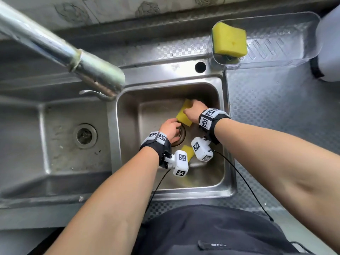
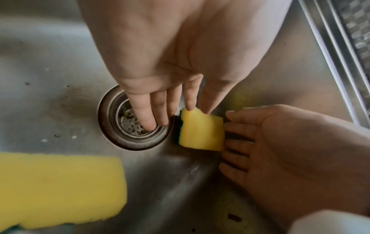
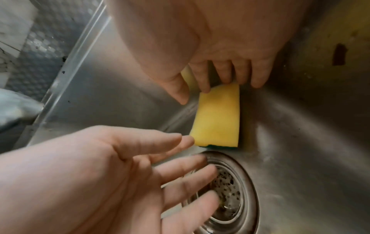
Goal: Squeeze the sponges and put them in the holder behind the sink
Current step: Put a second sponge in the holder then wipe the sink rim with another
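Observation:
A yellow sponge with a green underside [image 1: 184,113] [image 2: 202,131] [image 3: 218,117] lies on the floor of the small sink basin [image 1: 228,144], just beyond the drain [image 2: 132,123]. My right hand [image 1: 195,110] [image 3: 216,79] touches its far end with straight fingers. My left hand [image 1: 170,127] [image 2: 176,107] reaches over the drain, fingers straight, two tips touching the sponge's near edge. A second yellow sponge [image 1: 187,151] [image 2: 60,188] lies nearer me in the basin, partly hidden by the wrist cameras. A third sponge [image 1: 229,39] stands in the clear holder [image 1: 276,43] behind the sink.
A steel faucet spout [image 1: 73,56] crosses the upper left above the divider. A larger basin [image 1: 64,135] lies to the left. A textured steel counter [image 1: 276,107] runs on the right, with a white bottle [image 1: 329,43] at its far right edge.

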Motion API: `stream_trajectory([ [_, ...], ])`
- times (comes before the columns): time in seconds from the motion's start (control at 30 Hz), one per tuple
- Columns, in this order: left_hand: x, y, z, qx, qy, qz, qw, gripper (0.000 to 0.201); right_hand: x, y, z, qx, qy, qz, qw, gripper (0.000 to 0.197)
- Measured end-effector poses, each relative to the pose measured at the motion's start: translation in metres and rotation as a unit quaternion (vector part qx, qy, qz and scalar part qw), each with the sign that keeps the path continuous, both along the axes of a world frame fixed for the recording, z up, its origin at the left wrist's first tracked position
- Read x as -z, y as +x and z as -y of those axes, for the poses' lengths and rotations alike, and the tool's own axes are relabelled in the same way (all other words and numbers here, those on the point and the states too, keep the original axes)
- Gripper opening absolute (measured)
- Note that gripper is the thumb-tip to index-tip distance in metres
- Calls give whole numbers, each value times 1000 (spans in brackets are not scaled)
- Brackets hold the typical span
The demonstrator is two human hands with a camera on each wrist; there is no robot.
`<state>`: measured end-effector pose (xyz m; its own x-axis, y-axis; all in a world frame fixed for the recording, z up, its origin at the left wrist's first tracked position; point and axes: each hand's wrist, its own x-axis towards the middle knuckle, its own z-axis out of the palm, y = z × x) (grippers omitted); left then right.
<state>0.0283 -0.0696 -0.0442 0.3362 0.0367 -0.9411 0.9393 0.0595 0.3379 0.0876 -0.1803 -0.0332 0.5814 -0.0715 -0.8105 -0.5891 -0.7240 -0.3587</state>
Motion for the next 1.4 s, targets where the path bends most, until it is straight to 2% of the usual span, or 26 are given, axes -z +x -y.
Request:
stream_trajectory([
  [0.13,1,7,0,-65,-8,6,998,45,-3,3,-5,8,3,13,1000,57],
  [0.33,-16,11,-12,-132,71,34,988,49,-21,0,-1,47,28,51,997,54],
  [0.5,-48,13,-17,-160,95,95,978,35,-54,-4,11,67,77,81,991,48],
  [0.63,-75,13,-13,-149,86,171,970,23,-83,-5,29,107,120,131,978,44],
  [0.87,-134,25,18,-73,89,312,943,35,-137,0,71,204,176,194,943,43],
  [1.03,-169,43,44,-48,67,356,931,36,-171,10,100,244,200,227,921,34],
  [1.2,-192,70,73,-18,66,391,918,39,-181,25,126,266,198,244,911,19],
  [1.4,-197,95,103,34,105,426,898,35,-178,43,151,286,187,250,906,12],
])
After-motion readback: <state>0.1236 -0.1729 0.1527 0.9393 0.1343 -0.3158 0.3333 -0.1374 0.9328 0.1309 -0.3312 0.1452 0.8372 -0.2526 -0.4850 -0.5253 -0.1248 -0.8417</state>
